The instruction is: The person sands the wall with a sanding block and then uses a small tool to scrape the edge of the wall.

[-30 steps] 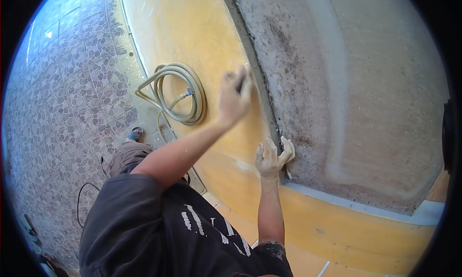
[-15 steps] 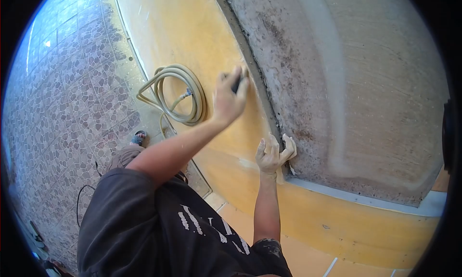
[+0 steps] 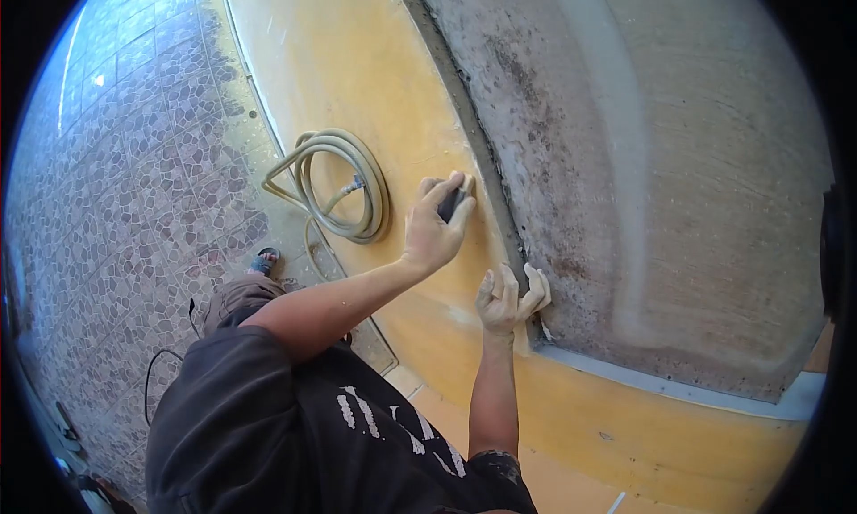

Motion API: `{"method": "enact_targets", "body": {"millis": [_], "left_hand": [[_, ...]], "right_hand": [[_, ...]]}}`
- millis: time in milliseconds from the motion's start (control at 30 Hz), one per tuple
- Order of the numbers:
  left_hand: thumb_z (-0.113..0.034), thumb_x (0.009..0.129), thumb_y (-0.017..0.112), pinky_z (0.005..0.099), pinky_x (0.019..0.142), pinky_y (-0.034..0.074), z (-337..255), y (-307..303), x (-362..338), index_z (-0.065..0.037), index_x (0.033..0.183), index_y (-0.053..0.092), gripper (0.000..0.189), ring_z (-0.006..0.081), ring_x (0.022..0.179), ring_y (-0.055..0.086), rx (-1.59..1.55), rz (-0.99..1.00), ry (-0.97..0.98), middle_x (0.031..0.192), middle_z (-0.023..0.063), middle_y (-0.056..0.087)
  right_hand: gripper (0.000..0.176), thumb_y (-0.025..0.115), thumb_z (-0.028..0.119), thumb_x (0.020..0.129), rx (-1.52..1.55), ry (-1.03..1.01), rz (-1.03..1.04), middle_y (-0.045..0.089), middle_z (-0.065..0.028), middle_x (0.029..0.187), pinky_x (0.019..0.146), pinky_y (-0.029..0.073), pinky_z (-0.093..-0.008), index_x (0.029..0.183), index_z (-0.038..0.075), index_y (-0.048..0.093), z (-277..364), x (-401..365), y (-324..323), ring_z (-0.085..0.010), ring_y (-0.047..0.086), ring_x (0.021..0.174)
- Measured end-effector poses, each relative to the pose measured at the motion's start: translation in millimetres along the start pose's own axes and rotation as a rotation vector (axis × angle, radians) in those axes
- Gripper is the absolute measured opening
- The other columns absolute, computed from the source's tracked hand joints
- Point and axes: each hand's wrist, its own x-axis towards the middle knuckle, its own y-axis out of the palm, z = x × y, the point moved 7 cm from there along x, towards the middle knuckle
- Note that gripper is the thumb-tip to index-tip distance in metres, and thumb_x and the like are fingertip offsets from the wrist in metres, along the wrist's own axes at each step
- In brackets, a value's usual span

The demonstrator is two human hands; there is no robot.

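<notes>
My left hand [image 3: 432, 231] is closed around a small dark sanding block [image 3: 453, 202] with a paler edge. It presses near the yellow wall surface [image 3: 406, 86], just left of the grey border strip [image 3: 478, 130]. Lower and to the right, my right hand [image 3: 509, 305] is dusty and has its fingers apart and partly bent. Its fingertips are at the strip, by the lower corner of the rough grey-brown panel [image 3: 571, 202]. I see nothing held in it.
A coiled beige hose [image 3: 379, 193] with a metal fitting lies left of my left hand. Stone-patterned floor tiles [image 3: 134, 202] spread to the left, where my sandalled foot [image 3: 265, 261] shows. A pale ledge [image 3: 661, 382] runs along the panel's bottom edge.
My left hand has moved down along the strip with the sanding block, toward my right hand. My right hand stays at the panel corner; the whole view has shifted slightly.
</notes>
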Motion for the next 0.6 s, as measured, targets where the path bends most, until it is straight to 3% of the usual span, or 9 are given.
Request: {"method": "enact_targets", "body": {"millis": [133, 200, 267, 300, 333, 400, 433, 467, 600], "left_hand": [[-0.018, 0.092, 0.074, 0.0332, 0.084, 0.050, 15, -6, 34, 0.004, 0.125, 0.068, 0.041, 0.0248, 0.092, 0.066, -0.153, -0.134, -0.201, 0.103, 0.0164, 0.063], [-0.018, 0.092, 0.074, 0.0322, 0.084, 0.050, 10, -8, 25, 0.005, 0.125, 0.067, 0.041, 0.0227, 0.090, 0.065, -0.117, -0.137, -0.160, 0.101, 0.0145, 0.063], [-0.017, 0.093, 0.073, 0.0328, 0.083, 0.050, 14, -2, 9, 0.005, 0.125, 0.067, 0.040, 0.0225, 0.089, 0.064, -0.024, -0.017, -0.130, 0.102, 0.0149, 0.063], [-0.021, 0.096, 0.072, 0.0300, 0.082, 0.049, 13, -3, 12, 0.005, 0.128, 0.066, 0.042, 0.0157, 0.087, 0.060, -0.014, 0.002, -0.110, 0.101, 0.0107, 0.060], [-0.021, 0.096, 0.072, 0.0300, 0.082, 0.049, 15, -5, 18, 0.005, 0.128, 0.066, 0.042, 0.0157, 0.087, 0.060, -0.015, -0.002, -0.106, 0.101, 0.0107, 0.060], [-0.022, 0.096, 0.071, 0.0304, 0.079, 0.050, 14, -11, 32, 0.004, 0.128, 0.066, 0.041, 0.0155, 0.085, 0.060, 0.104, -0.078, -0.003, 0.098, 0.0105, 0.061], [-0.022, 0.097, 0.071, 0.0316, 0.076, 0.049, 27, -12, 50, 0.002, 0.127, 0.067, 0.039, 0.0162, 0.082, 0.061, -0.110, -0.178, -0.170, 0.094, 0.0106, 0.063], [-0.021, 0.096, 0.070, 0.0326, 0.073, 0.049, 24, -14, 56, 0.002, 0.126, 0.068, 0.037, 0.0171, 0.079, 0.061, -0.086, -0.241, -0.150, 0.091, 0.0105, 0.064], [-0.021, 0.094, 0.073, 0.0317, 0.078, 0.050, 13, -4, 19, 0.001, 0.127, 0.068, 0.040, 0.0178, 0.082, 0.061, 0.026, -0.049, -0.047, 0.091, 0.0112, 0.063]], "right_hand": [[0.030, 0.067, 0.039, 0.097, -0.004, 0.012, -0.003, 0.059, -0.0161, 0.114, 0.095, 0.048, -0.0478, 0.094, 0.010, 0.074, 0, -5, -2, -0.0354, 0.053, 0.112], [0.029, 0.067, 0.039, 0.096, -0.001, 0.016, -0.030, 0.059, -0.0160, 0.114, 0.095, 0.048, -0.0476, 0.094, 0.010, 0.074, 0, -3, -3, -0.0352, 0.053, 0.112], [0.029, 0.068, 0.039, 0.097, -0.017, 0.035, -0.026, 0.059, -0.0159, 0.115, 0.095, 0.048, -0.0474, 0.095, 0.011, 0.074, 0, -1, -1, -0.0351, 0.053, 0.112], [0.029, 0.068, 0.039, 0.097, -0.013, 0.032, -0.034, 0.059, -0.0159, 0.115, 0.095, 0.048, -0.0474, 0.095, 0.011, 0.074, 0, 0, 0, -0.0351, 0.053, 0.112], [0.029, 0.068, 0.039, 0.097, -0.008, 0.030, -0.034, 0.059, -0.0159, 0.114, 0.095, 0.048, -0.0475, 0.094, 0.011, 0.074, 0, -1, 0, -0.0351, 0.053, 0.112], [0.029, 0.068, 0.039, 0.097, -0.009, 0.030, -0.022, 0.059, -0.0159, 0.114, 0.095, 0.048, -0.0476, 0.094, 0.010, 0.074, -1, -3, 0, -0.0352, 0.053, 0.112], [0.030, 0.068, 0.039, 0.097, -0.006, 0.020, -0.021, 0.059, -0.0159, 0.114, 0.095, 0.047, -0.0479, 0.093, 0.010, 0.073, 0, -1, 0, -0.0353, 0.053, 0.112], [0.030, 0.068, 0.039, 0.097, -0.003, 0.013, -0.023, 0.059, -0.0160, 0.113, 0.095, 0.047, -0.0481, 0.092, 0.010, 0.073, 1, -2, -1, -0.0355, 0.053, 0.112], [0.031, 0.067, 0.039, 0.097, -0.006, 0.037, -0.041, 0.059, -0.0162, 0.112, 0.095, 0.048, -0.0481, 0.090, 0.009, 0.073, 1, 1, 3, -0.0357, 0.054, 0.111]]}}
